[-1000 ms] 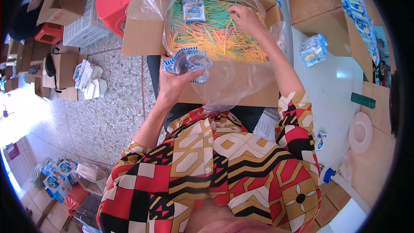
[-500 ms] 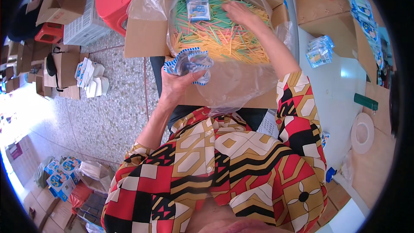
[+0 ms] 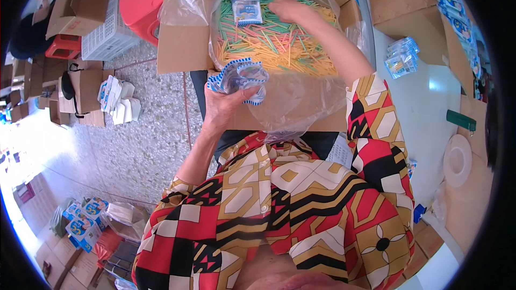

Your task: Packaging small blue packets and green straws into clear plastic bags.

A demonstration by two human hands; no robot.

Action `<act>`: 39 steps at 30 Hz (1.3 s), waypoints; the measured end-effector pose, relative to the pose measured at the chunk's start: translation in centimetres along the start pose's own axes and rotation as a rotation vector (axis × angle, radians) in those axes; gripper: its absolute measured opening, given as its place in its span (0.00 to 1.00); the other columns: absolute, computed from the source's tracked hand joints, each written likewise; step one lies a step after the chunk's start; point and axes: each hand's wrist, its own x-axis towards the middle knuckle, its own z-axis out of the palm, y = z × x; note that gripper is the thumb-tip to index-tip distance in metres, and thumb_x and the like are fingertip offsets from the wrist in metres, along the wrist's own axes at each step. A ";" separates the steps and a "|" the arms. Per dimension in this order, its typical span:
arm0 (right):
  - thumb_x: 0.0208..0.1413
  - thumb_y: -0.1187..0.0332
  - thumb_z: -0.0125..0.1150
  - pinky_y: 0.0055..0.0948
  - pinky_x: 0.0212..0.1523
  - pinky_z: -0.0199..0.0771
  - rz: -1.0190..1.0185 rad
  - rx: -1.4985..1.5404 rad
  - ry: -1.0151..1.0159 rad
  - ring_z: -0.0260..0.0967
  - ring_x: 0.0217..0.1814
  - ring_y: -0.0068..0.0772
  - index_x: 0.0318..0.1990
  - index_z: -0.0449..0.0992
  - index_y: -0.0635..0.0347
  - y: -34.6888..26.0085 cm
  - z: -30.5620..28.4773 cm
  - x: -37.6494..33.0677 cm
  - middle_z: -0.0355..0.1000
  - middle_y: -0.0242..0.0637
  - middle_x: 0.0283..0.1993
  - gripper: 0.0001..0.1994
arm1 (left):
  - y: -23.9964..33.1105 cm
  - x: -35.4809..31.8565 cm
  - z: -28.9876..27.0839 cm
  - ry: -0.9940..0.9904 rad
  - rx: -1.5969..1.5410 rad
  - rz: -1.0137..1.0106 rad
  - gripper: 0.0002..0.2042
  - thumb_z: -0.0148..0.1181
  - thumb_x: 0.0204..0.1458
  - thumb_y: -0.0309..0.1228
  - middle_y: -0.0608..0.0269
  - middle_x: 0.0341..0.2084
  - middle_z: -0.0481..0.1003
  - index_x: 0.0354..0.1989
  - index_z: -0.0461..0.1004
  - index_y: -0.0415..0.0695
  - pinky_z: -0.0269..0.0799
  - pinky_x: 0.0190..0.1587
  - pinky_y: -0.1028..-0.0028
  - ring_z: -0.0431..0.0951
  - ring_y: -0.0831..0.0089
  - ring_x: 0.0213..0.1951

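Note:
My left hand (image 3: 221, 108) is closed round clear plastic packets (image 3: 236, 78) with blue-and-white striped edges, held at the near left side of an open cardboard box (image 3: 183, 48). Inside the box's clear plastic liner (image 3: 301, 102) lies a deep heap of thin sticks (image 3: 269, 51) in yellow, green and pink. My right hand (image 3: 287, 9) reaches into the far part of the heap with its fingers curled down. What those fingertips grip, if anything, is hidden. One blue-and-white packet (image 3: 246, 9) rests on the sticks, left of my right hand.
On the white table at right lies a small pile of packets (image 3: 401, 57) beside a large carton (image 3: 403, 0). A green object (image 3: 461, 120) and a round white lid-like disc (image 3: 457, 160) are farther right. A red stool (image 3: 142, 0) and white crate (image 3: 107, 21) stand at left.
My right hand has shifted slightly left across the sticks, closer to the lone packet. The left hand keeps its hold on the packets, and the whole view has shifted a little.

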 end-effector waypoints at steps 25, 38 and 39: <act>0.40 0.76 0.55 0.39 0.39 0.73 0.148 -0.050 -0.122 0.72 0.39 0.45 0.31 0.76 0.65 -1.7 -1.1 1.2 0.73 0.48 0.36 0.08 | 0.4 0.4 0.3 0.008 0.035 -0.036 0.21 0.64 0.39 0.19 0.63 0.35 0.74 0.45 0.69 0.39 0.73 0.40 0.73 0.74 0.75 0.38; 0.36 0.75 0.58 0.40 0.38 0.73 0.218 0.094 -0.057 0.72 0.38 0.47 0.28 0.77 0.64 -1.8 -0.1 0.8 0.73 0.50 0.33 0.08 | 0.1 0.2 0.4 -0.023 0.125 -0.034 0.21 0.62 0.40 0.18 0.63 0.36 0.73 0.46 0.68 0.38 0.72 0.41 0.73 0.74 0.75 0.39; 0.34 0.75 0.60 0.39 0.38 0.74 0.207 0.091 -0.055 0.72 0.38 0.47 0.28 0.77 0.65 -1.6 0.4 1.4 0.73 0.49 0.33 0.08 | 0.0 0.3 0.1 -0.013 0.151 -0.038 0.21 0.62 0.40 0.18 0.63 0.36 0.73 0.46 0.68 0.38 0.73 0.41 0.73 0.74 0.75 0.38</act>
